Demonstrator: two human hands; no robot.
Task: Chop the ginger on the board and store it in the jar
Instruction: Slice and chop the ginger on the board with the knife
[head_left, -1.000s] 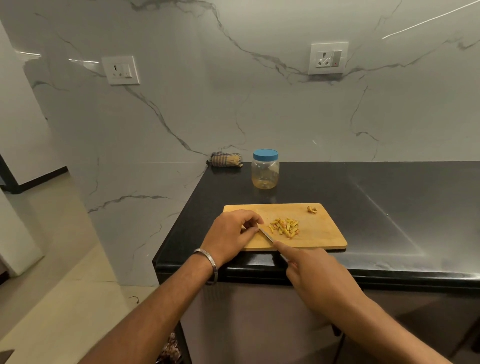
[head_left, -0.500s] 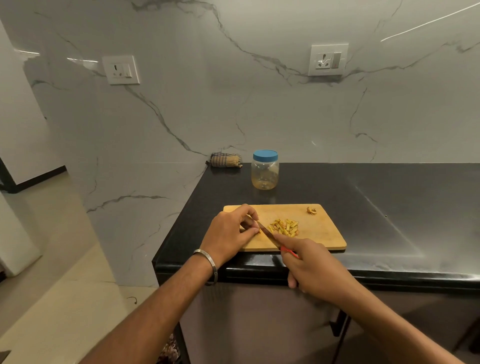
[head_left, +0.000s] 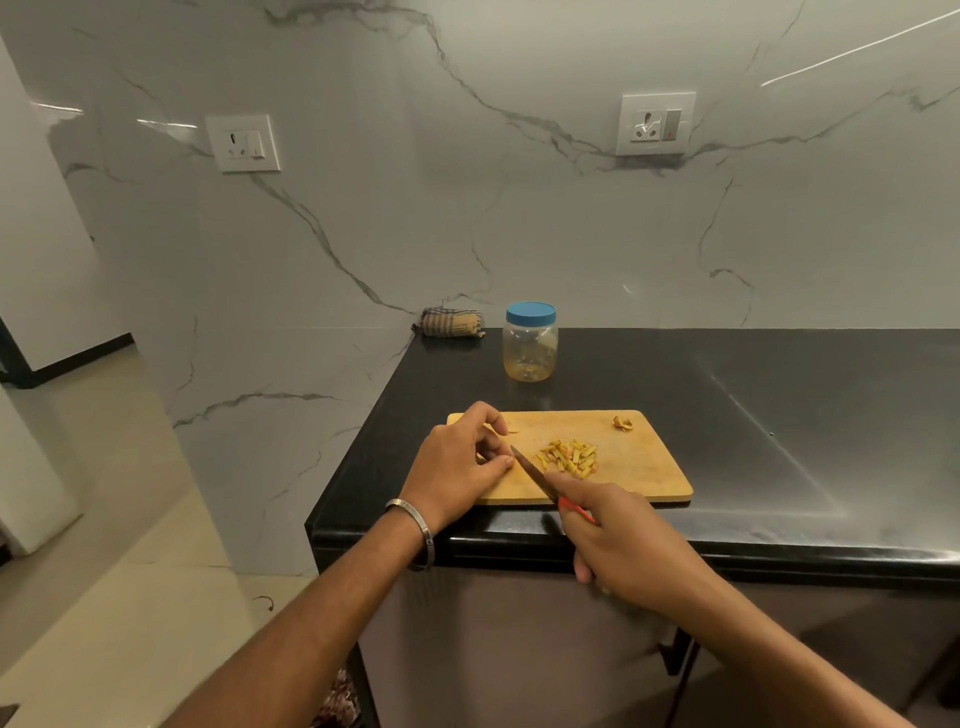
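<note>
A: From the head camera, what are the hands doing?

B: The right hand (head_left: 618, 540) grips a knife (head_left: 535, 475) by its red handle, forefinger laid along the back of the blade. The blade slants up and away from that hand toward the left hand (head_left: 460, 460), its tip just beside the left thumb.

A: And the left hand?

B: It rests on the near left part of the wooden chopping board (head_left: 639, 467), fingers curled under. Whether they pinch a piece of ginger I cannot tell; the fingertips hide whatever lies beneath. A metal bangle (head_left: 415, 525) circles that wrist.

A: Where is the ginger?

B: A small heap of chopped ginger (head_left: 569, 457) lies on the board just beyond the right hand and to the right of the knife blade. A separate ginger scrap (head_left: 622, 423) sits near the board's far right corner, well apart from both hands. One thin sliver lies just past the left fingers.

A: The jar?

B: The clear jar (head_left: 530, 343) with its blue lid on stands on the black bench (head_left: 779, 415) beyond the board, farther out than either hand, with a few bits at its bottom. A folded checked cloth (head_left: 451, 322) lies to the jar's left against the marble wall (head_left: 467, 208), which carries two sockets: the left socket (head_left: 243, 143) and the right socket (head_left: 655, 123).
</note>
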